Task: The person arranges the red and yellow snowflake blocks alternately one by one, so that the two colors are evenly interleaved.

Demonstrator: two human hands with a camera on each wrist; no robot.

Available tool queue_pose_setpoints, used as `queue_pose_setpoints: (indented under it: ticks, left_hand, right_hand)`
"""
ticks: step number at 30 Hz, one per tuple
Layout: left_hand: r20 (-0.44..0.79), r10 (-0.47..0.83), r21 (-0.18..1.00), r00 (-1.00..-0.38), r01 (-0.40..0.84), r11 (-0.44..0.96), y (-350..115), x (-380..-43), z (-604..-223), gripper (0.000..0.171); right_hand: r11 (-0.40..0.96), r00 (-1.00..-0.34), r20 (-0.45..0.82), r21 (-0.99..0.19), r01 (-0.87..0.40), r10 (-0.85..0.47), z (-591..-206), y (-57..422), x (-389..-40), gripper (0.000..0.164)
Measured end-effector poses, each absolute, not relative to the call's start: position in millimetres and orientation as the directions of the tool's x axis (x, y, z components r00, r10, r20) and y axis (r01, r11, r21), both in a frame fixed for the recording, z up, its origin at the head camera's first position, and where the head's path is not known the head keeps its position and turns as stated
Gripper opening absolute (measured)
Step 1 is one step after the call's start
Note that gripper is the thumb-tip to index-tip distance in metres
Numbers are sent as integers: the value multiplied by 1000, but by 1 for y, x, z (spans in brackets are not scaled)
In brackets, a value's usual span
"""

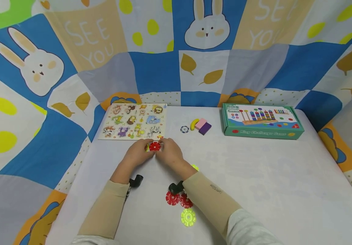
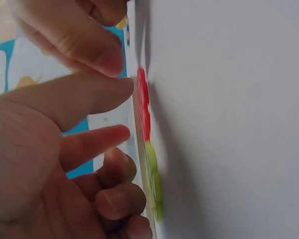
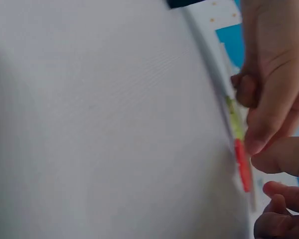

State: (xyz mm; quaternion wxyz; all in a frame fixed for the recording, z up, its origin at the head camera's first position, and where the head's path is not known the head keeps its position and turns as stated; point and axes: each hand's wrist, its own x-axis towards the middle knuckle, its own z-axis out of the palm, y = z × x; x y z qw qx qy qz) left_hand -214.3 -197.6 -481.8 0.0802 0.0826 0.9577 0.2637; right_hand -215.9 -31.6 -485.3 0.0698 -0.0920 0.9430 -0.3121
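In the head view, my left hand (image 1: 137, 152) and my right hand (image 1: 168, 153) come together around a red notched disc (image 1: 154, 146). A yellow-green disc (image 2: 154, 184) lies beside the red one, mostly covered by my left hand from above. Low wrist views show both discs edge-on near the tabletop. The left thumb and forefinger reach out fairly straight, with the other fingers bent in. My right fingertips (image 3: 264, 162) come close to the red disc. No grip on either disc shows; light contact cannot be told.
An animal puzzle board (image 1: 133, 136) lies just beyond my hands. Farther right are a yellow banana piece (image 1: 194, 124), pink and purple blocks (image 1: 205, 129) and a green game box (image 1: 263, 132). Loose red discs (image 1: 172, 198) and a yellow-green disc (image 1: 188, 217) lie near my right forearm.
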Motion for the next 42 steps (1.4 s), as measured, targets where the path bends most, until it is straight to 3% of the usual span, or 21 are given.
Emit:
queue_pose_setpoints:
  ticks: [13, 23, 42]
  left_hand:
    - [-100, 169, 490, -980, 99, 866, -193, -213, -490, 52]
    - [-103, 178, 497, -979, 104, 862, -196, -212, -492, 54]
    - [-110, 186, 511, -976, 105, 853, -189, -210, -491, 54]
  right_hand:
    - [662, -946, -20, -718, -212, -325, -447, 20, -180, 42]
    - [687, -936, -30, -688, -235, -350, -451, 73, -158, 41]
    - [789, -956, -173, -609, -86, -238, -483, 113, -148, 42]
